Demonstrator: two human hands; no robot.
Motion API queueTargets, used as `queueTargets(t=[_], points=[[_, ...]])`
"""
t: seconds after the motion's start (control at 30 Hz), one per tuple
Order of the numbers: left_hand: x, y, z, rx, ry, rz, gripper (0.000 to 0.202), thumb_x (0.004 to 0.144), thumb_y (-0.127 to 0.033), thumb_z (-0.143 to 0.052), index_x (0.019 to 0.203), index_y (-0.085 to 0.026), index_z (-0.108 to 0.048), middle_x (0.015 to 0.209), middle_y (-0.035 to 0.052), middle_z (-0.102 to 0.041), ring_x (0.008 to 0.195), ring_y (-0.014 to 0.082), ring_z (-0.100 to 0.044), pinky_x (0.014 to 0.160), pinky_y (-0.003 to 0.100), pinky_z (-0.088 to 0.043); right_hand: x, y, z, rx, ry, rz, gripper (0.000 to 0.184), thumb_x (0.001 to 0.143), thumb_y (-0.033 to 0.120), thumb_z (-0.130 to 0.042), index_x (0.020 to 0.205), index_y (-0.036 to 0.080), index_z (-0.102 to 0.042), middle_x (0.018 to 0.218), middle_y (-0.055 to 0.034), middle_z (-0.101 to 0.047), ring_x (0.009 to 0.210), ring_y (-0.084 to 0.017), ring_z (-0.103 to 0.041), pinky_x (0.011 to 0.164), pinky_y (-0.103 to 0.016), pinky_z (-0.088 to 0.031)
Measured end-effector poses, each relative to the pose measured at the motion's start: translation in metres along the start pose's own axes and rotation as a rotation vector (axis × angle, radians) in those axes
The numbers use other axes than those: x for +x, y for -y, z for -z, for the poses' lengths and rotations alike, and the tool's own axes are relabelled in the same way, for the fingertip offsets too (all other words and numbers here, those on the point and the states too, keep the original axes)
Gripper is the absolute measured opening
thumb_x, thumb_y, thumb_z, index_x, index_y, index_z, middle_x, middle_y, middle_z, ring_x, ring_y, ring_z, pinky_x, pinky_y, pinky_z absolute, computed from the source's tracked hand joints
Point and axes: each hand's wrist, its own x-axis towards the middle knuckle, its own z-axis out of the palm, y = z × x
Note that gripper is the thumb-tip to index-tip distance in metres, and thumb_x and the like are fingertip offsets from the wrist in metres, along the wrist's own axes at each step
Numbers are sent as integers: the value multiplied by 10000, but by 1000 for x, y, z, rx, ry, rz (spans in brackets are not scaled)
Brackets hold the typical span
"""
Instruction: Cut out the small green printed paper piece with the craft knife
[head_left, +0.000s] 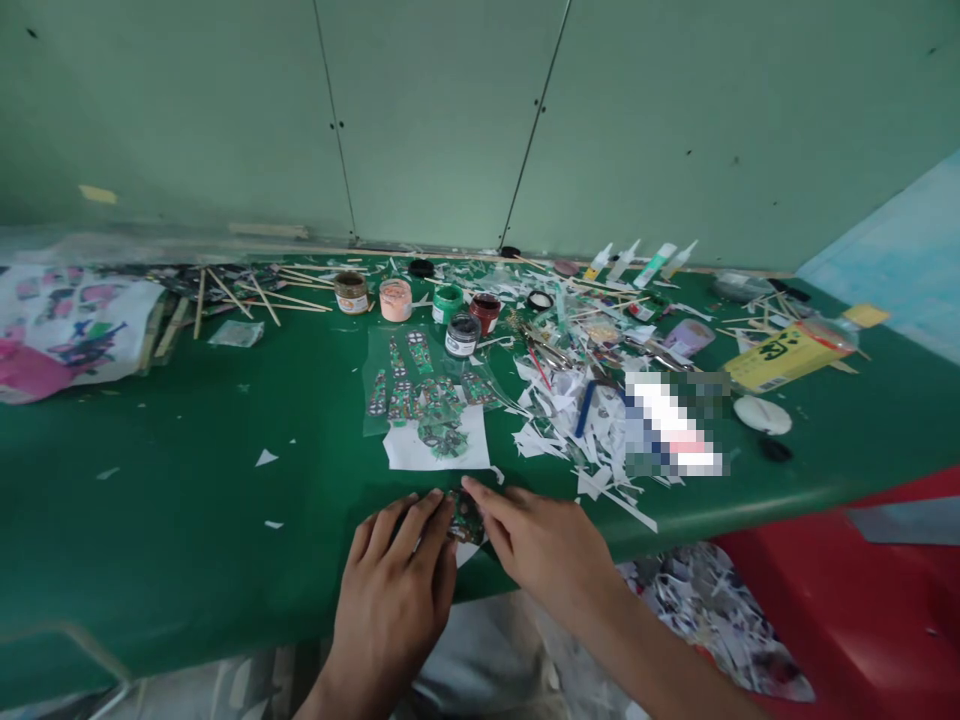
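Near the front edge of the table, a small dark green and brown patterned piece (466, 516) lies between my hands, with a bit of white paper (466, 553) showing under it. My left hand (399, 575) holds its left side, fingers bent over it and close together. At its right side my right hand (546, 540) grips it with the index finger on its upper edge; the other fingers are partly hidden. Just beyond lie a clear plastic sheet (379, 345) with several similar green patterned cut-outs (420, 353) and a white paper (401, 452).
Behind the cut-outs stand open paint jars, among them a grey one (463, 337) and a green one (448, 302). Paper scraps (551, 440) heap on the right, beside a yellow container (787, 352). Wooden sticks (259, 298) and printed paper (112, 350) lie left.
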Motion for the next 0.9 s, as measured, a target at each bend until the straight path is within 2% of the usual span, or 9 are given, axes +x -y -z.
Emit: queueTargets(t=[0.43,0.67,0.8,0.9], points=[[-1,-1,0,8,15,15,265,927,-213,-460,1083,-191,-672,1100,35,-718,953,230,-604,815,381,-426,2,-2,1,-9,11,39,431,875,213,-469,1259,299,-645,691,-25,-700,450,-133,-550,438,-309,-184],[0,-1,1,0,19,13,270,924,-208,-476,1117,-186,-664,1098,20,-717,953,223,-595,814,379,-422,5,5,14,-108,132,82,441,876,183,-500,1300,225,-616,689,-64,-703,443,-151,-566,414,-300,-187],[0,0,2,4,21,2,271,920,-207,-483,1121,-183,-664,1095,19,-715,949,223,-595,805,381,-425,10,2,21,-169,173,159,476,854,140,-530,1324,193,-588,710,-68,-692,436,-134,-539,409,-303,-185],[2,2,4,28,32,-23,279,922,-216,-477,1130,-208,-662,1093,25,-717,934,221,-605,788,381,-434,17,-13,22,-176,147,288,460,859,132,-518,1309,193,-593,742,-64,-687,442,-110,-499,432,-308,-198]])
